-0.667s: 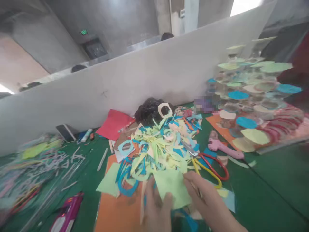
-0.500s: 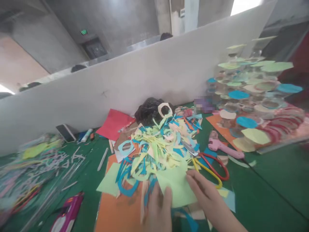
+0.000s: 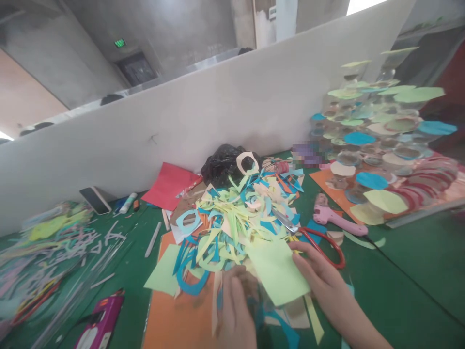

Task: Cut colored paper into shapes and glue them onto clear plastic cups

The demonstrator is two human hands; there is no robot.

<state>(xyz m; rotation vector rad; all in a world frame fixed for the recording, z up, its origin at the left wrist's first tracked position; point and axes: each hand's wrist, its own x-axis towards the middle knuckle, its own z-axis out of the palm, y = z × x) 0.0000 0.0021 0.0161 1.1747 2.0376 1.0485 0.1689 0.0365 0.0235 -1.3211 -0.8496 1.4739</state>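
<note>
A light green sheet of paper (image 3: 278, 274) is pinched along its upper right edge between the thumb and fingers of my right hand (image 3: 316, 271). It hangs tilted over the paper scraps. To its left, apart from the sheet, my left hand (image 3: 236, 300) has its fingers bent together, with a blurred, see-through shape beside them that I cannot make out. A large heap of cut paper scraps (image 3: 236, 218) in green, blue and cream lies just beyond both hands. Scissors with red handles (image 3: 327, 249) rest on the heap's right side, close to my right fingers.
A pink glue gun (image 3: 337, 220) with a black cord lies at right. Behind it stands a tiered stack of clear cups and paper discs (image 3: 370, 145). Orange card (image 3: 174, 315), a purple box (image 3: 100, 322), a phone (image 3: 95, 200) and a black bag (image 3: 221, 165) lie around; a white partition (image 3: 181, 111) runs behind.
My right hand has moved slightly right, taking the green sheet with it and turning it. My left hand has come away from the sheet's left edge.
</note>
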